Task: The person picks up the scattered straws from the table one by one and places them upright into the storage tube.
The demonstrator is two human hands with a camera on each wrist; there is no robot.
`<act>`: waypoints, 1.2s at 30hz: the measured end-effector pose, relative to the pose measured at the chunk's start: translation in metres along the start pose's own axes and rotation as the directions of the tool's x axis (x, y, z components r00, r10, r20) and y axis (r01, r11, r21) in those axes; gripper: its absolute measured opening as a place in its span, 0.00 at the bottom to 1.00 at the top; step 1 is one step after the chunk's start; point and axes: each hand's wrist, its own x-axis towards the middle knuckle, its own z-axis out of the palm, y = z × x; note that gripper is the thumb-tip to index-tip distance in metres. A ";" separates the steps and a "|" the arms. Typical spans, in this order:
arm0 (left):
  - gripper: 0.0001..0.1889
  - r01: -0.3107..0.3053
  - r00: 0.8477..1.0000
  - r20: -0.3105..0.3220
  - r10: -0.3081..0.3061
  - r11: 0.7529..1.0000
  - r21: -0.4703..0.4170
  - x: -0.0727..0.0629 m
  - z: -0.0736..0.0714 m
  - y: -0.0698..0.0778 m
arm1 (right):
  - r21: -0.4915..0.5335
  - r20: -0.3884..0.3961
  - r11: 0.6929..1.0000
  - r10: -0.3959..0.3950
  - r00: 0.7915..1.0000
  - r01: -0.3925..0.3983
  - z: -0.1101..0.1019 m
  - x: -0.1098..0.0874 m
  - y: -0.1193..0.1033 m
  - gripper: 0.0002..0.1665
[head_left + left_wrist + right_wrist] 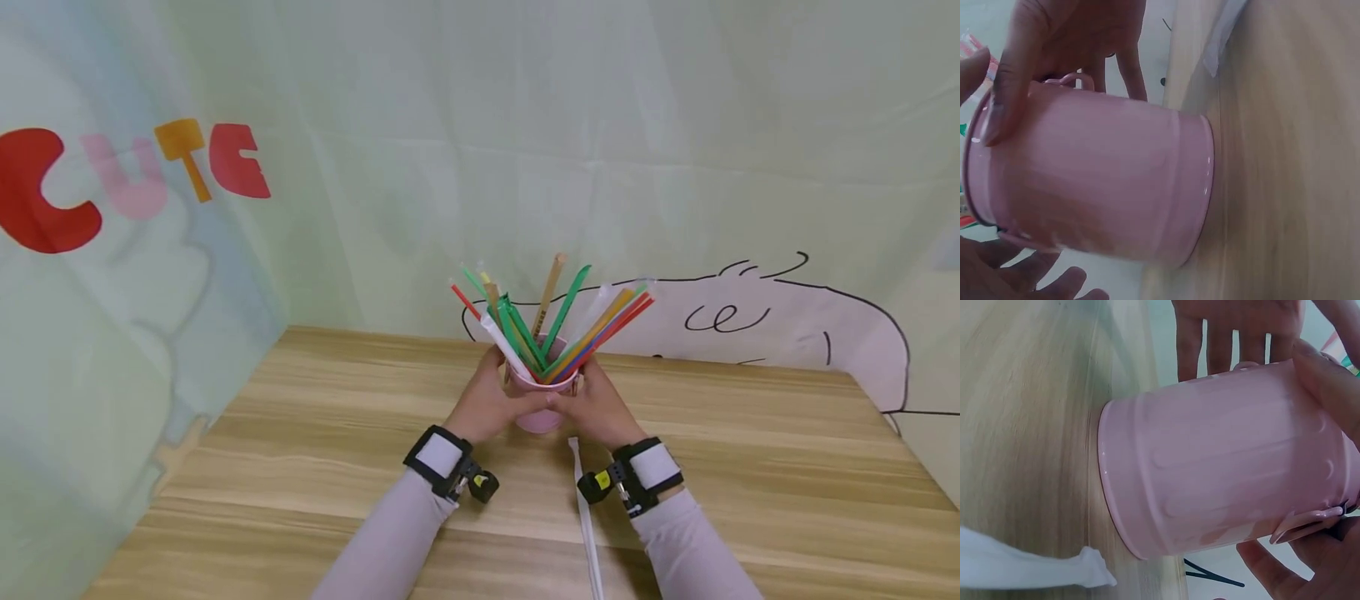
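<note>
Both hands hold a small pink metal bucket [538,420] between them in the head view. My left hand [483,407] grips its left side and my right hand [597,408] its right, thumbs meeting at the front below the rim. Many straws [517,333] in green, red, orange, white and brown stick up out of the bucket, fanning outward. In the right wrist view the bucket [1229,456] shows a smooth wall with raised bands and a side handle [1310,522]. Its base is close to the wooden tabletop. Fingers behind the bucket are partly hidden.
A long white wrapped straw [587,533] lies on the wooden table [315,467], between the forearms and near the right wrist. Behind the table's far edge hangs a pale printed cloth [465,150] with coloured letters and a line drawing.
</note>
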 end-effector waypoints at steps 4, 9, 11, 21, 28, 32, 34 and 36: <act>0.51 -0.078 0.996 0.041 0.083 0.991 -0.104 0.010 0.007 -0.004 | 0.003 -0.009 0.999 -0.036 0.999 0.036 0.000 0.002 0.003 0.54; 0.45 -0.137 0.987 0.061 0.148 0.979 -0.151 0.016 0.010 -0.006 | 0.013 0.007 0.998 -0.064 0.998 0.064 0.001 0.003 0.004 0.55; 0.43 -0.135 0.988 0.060 0.145 0.980 -0.143 0.017 0.010 -0.006 | 0.015 0.009 0.998 -0.060 0.998 0.060 0.001 0.003 0.004 0.55; 0.48 -0.035 0.999 0.027 0.036 0.998 -0.047 0.017 0.014 -0.008 | -0.015 -0.007 0.999 -0.030 1.000 0.030 0.000 0.001 0.006 0.56; 0.47 -0.016 0.999 0.031 0.016 1.000 -0.020 0.016 0.014 -0.009 | -0.044 -0.017 0.996 -0.074 0.997 0.074 -0.002 0.000 0.004 0.55; 0.47 -0.010 0.999 0.034 0.010 1.000 0.003 0.015 0.012 -0.009 | -0.115 -0.020 0.992 -0.056 0.998 0.053 -0.003 -0.002 -0.001 0.57; 0.47 -0.009 0.999 0.036 0.009 1.000 0.011 0.015 0.011 -0.009 | -0.134 -0.008 0.991 -0.018 1.000 0.017 -0.006 -0.006 -0.006 0.57; 0.47 -0.007 0.999 0.038 0.006 1.000 0.019 0.014 0.010 -0.008 | -0.159 0.006 0.987 0.037 0.999 -0.036 -0.009 -0.010 -0.013 0.56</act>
